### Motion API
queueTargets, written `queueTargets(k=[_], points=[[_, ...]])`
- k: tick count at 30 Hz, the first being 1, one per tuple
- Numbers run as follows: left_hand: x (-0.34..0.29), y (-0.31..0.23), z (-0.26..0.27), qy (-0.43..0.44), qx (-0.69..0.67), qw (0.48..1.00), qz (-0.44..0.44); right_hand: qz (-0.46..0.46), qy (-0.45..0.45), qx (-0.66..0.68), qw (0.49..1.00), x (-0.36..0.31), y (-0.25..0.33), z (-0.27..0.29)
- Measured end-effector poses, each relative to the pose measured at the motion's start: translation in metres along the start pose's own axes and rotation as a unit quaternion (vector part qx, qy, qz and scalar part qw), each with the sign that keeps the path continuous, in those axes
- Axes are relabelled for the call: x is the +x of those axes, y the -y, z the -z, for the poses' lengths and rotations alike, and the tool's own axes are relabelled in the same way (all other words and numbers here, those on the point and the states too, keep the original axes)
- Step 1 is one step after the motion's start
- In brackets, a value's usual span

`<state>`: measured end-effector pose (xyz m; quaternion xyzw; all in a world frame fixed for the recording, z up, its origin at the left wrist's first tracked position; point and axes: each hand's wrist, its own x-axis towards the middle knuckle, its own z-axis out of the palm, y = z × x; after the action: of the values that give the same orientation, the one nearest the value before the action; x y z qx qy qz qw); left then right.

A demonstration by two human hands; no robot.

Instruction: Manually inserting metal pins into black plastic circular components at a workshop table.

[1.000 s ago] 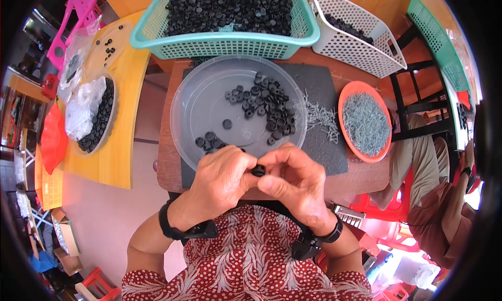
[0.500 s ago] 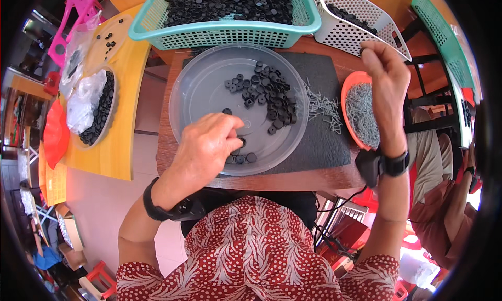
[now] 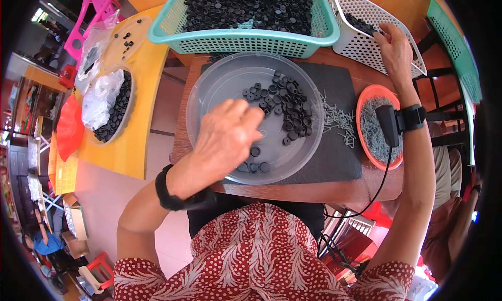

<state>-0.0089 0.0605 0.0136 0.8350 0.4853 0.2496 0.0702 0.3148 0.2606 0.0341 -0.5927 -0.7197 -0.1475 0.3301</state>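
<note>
My left hand [image 3: 230, 136] is over the left half of a round clear plastic tub [image 3: 201, 86]. Its fingers are curled together, and whatever they hold is hidden. A heap of small round black caps [image 3: 293, 105] lies in the tub's right half, with several more caps [image 3: 254, 167] near its front wall. At the back right, my right hand [image 3: 395, 50] reaches over the rim of a white perforated basket [image 3: 361, 50]. Thumb and index finger look slightly apart above the black pieces [image 3: 358, 24] inside; no piece shows clearly between them.
A green basket [image 3: 246, 42] full of black caps stands behind the tub. Grey screws [image 3: 340, 120] lie loose on a dark mat [image 3: 340, 162], beside an orange bowl [image 3: 362, 136] of screws. On the left, a yellow table [image 3: 137, 144] bears a tray of black pieces and plastic bags.
My right hand has gone from near the white basket's rim, pinching a small black piece, to over its inside. My left hand has risen from the caps at the tub's front. The view has shifted.
</note>
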Motion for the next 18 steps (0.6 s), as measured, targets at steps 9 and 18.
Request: queueTargets(k=[9,18], points=[[0.017,-0.016,-0.04,0.05,-0.025,0.996,-0.075,-0.09,0.109,0.336,0.931,-0.087,0.066,0.042],[0.011,-0.013,-0.038,0.075,-0.04,0.993,-0.079,0.066,0.142,0.241,0.958,-0.162,0.067,0.064]])
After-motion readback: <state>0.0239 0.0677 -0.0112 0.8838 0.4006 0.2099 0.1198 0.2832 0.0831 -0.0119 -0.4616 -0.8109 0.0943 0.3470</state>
